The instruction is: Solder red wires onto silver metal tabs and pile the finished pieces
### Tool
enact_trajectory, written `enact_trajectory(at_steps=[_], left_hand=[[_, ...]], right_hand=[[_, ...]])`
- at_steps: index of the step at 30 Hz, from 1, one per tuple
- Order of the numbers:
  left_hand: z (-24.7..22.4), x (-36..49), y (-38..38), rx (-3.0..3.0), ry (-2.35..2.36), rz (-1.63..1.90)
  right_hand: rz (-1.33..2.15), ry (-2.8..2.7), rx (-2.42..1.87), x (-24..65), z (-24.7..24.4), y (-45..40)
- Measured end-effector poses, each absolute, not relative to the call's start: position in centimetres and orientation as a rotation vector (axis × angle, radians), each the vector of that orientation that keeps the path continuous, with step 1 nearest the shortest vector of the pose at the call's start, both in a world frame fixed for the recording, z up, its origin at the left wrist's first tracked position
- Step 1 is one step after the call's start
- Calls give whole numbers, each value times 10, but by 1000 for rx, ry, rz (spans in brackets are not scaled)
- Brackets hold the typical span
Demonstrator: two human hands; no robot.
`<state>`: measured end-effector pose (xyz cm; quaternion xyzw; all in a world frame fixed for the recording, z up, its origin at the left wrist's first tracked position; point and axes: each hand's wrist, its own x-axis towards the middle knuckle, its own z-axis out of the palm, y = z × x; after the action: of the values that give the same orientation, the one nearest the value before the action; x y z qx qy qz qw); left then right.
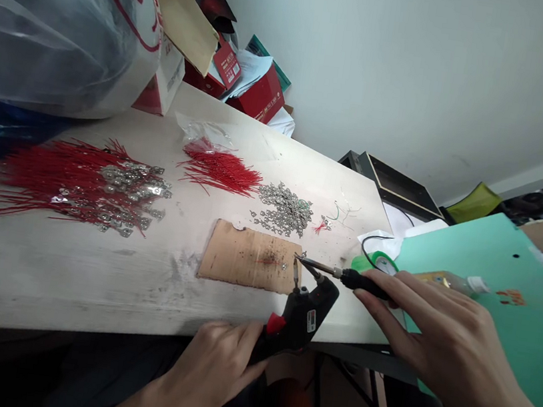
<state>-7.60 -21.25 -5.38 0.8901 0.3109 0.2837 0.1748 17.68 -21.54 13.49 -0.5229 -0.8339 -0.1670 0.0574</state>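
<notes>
My left hand (pixel 221 361) is closed around the grip of a black solder feed gun (pixel 309 313) with a red trigger, just over the table's front edge. Between thumb and fingers, my right hand (pixel 447 349) holds a soldering iron (pixel 364 284) that points left. The iron's tip and the gun's nozzle come close together above the right end of a scorched cardboard piece (pixel 233 259); whether they touch I cannot tell. A small metal terminal (pixel 284 266) lies on the cardboard. Behind it is a heap of loose metal terminals (pixel 285 210).
Red wires with metal terminals (pixel 77 179) pile up at the left, and more red wires (pixel 223 170) lie by a clear bag. A green tape roll (pixel 377 263) and a bottle (pixel 452 281) stand near my right hand. A large plastic bag (pixel 59 19) and red boxes (pixel 261 94) line the back.
</notes>
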Motion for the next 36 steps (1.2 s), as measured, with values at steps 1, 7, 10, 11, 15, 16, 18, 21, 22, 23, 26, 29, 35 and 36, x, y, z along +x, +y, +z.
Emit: enact_trajectory(at_steps=[1, 7, 10, 11, 15, 16, 18, 21, 22, 23, 26, 29, 35, 36], left_hand=[[-54, -76, -212, 2524, 879, 799], [-53, -77, -213, 2531, 887, 763], [-53, -76, -212, 2533, 889, 766], [-53, -76, -212, 2531, 891, 772], [-55, -75, -212, 2522, 895, 785], [-55, -75, -212, 2523, 896, 786], [-56, -75, -213, 2530, 900, 784], [-58, -75, -214, 2538, 898, 791], [-58, -75, -214, 2540, 896, 798], [-58, -75, -214, 2540, 893, 804], [-59, -75, -214, 2528, 888, 816], [-58, -75, -212, 2515, 881, 814], [-57, -75, -212, 2537, 869, 825], [-57, -75, -212, 2542, 870, 821]], right_hand=[[-504, -2529, -1589, 177, 135, -215], [-527, -2541, -1572, 176, 136, -214], [-545, -2554, -1562, 175, 136, -213], [-543, -2555, -1568, 175, 136, -213], [-510, -2542, -1609, 176, 136, -214], [-497, -2545, -1613, 176, 136, -214], [-496, -2546, -1607, 176, 136, -214], [-516, -2547, -1591, 175, 136, -213], [-535, -2540, -1589, 175, 136, -213], [-550, -2534, -1583, 174, 136, -213], [-506, -2530, -1594, 173, 139, -214], [-439, -2508, -1602, 176, 139, -217], [-557, -2461, -1544, 184, 134, -221], [-543, -2475, -1551, 183, 134, -220]])
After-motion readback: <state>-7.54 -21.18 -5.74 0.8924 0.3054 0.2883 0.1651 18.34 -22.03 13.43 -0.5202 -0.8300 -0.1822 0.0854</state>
